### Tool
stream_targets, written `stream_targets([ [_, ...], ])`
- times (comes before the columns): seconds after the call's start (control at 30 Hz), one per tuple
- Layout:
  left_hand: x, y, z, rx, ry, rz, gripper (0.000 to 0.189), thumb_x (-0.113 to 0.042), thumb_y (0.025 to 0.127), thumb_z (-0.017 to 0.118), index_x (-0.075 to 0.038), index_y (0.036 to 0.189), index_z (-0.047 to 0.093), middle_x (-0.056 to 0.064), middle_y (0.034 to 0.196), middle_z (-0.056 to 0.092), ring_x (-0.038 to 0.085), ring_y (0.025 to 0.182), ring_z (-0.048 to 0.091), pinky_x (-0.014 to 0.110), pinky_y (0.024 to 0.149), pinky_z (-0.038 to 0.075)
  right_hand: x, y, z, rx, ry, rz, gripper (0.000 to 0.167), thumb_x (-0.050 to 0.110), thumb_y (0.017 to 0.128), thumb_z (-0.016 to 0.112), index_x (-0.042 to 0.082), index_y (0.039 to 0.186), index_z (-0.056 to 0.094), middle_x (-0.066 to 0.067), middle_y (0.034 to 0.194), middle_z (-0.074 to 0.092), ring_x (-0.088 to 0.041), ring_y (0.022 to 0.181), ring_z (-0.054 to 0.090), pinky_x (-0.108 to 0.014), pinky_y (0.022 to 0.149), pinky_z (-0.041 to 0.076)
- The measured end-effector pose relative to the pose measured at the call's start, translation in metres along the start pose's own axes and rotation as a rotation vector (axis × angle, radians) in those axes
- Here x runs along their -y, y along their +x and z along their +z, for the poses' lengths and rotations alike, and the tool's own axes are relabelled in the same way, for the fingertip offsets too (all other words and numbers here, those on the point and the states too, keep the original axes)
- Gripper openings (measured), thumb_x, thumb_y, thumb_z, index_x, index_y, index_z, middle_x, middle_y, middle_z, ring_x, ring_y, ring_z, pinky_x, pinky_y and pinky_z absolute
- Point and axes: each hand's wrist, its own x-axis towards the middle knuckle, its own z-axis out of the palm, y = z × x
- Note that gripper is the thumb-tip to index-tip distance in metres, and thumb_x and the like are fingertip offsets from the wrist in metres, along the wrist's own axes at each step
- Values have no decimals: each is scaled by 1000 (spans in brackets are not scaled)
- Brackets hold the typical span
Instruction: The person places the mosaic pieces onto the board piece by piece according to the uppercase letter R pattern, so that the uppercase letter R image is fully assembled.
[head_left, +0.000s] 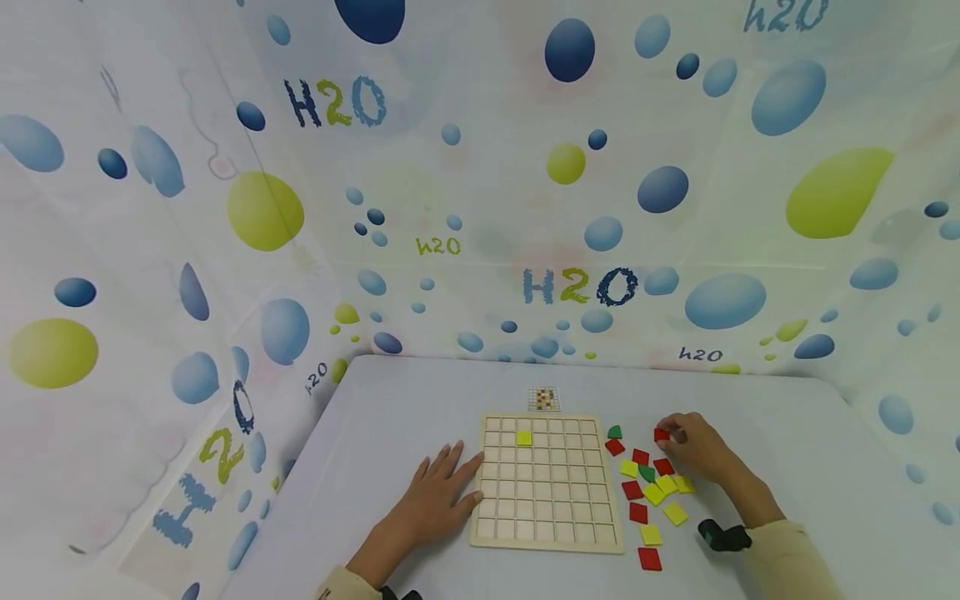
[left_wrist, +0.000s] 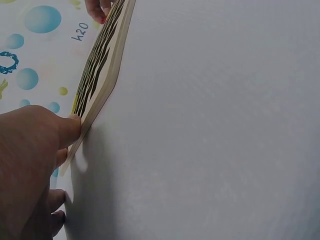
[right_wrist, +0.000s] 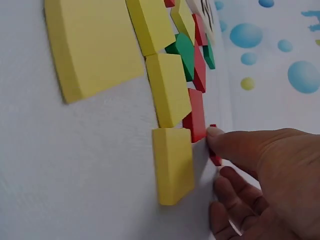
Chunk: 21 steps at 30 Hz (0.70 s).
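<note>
A wooden grid board (head_left: 555, 549) lies on the table with one yellow square tile (head_left: 524, 438) in a cell near its top. My left hand (head_left: 438, 504) rests with fingers spread at the board's left edge, thumb and index fingertips against the frame. To the right of the board, my right hand (head_left: 701, 446) pinches a red tile (head_left: 662, 434) between thumb and fingers, low over the table. In the right wrist view, the thumb covers part of that red tile (right_wrist: 215, 160). Yellow tiles (right_wrist: 172, 165) lie close by.
Loose red tiles (head_left: 649, 558), yellow tiles (head_left: 676, 513) and green rounded pieces (head_left: 614, 432) are scattered along the board's right side. A small pattern card (head_left: 543, 398) lies beyond the board's far edge. Printed sheeting (head_left: 480, 167) hangs behind the table.
</note>
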Motion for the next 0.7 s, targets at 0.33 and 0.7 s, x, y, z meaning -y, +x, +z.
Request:
stream_targets([
  [0.33, -1, 0, -2, 6, 8, -3, 63, -54, 108, 51, -27, 164, 41, 17, 172, 29, 42, 160, 24, 70, 124, 20, 2, 0, 9, -32, 51, 21, 37, 13, 100, 71, -4, 132, 63, -24, 122, 58, -33, 103, 57, -51, 96, 59],
  [0.7, 0, 0, 0, 4, 2, -1, 63, -54, 108, 51, -28, 164, 40, 17, 173, 29, 42, 160, 24, 70, 124, 20, 12, 11, 17, -12, 57, -17, 36, 17, 103, 70, -3, 131, 62, -19, 117, 59, -29, 102, 56, -50, 97, 58],
])
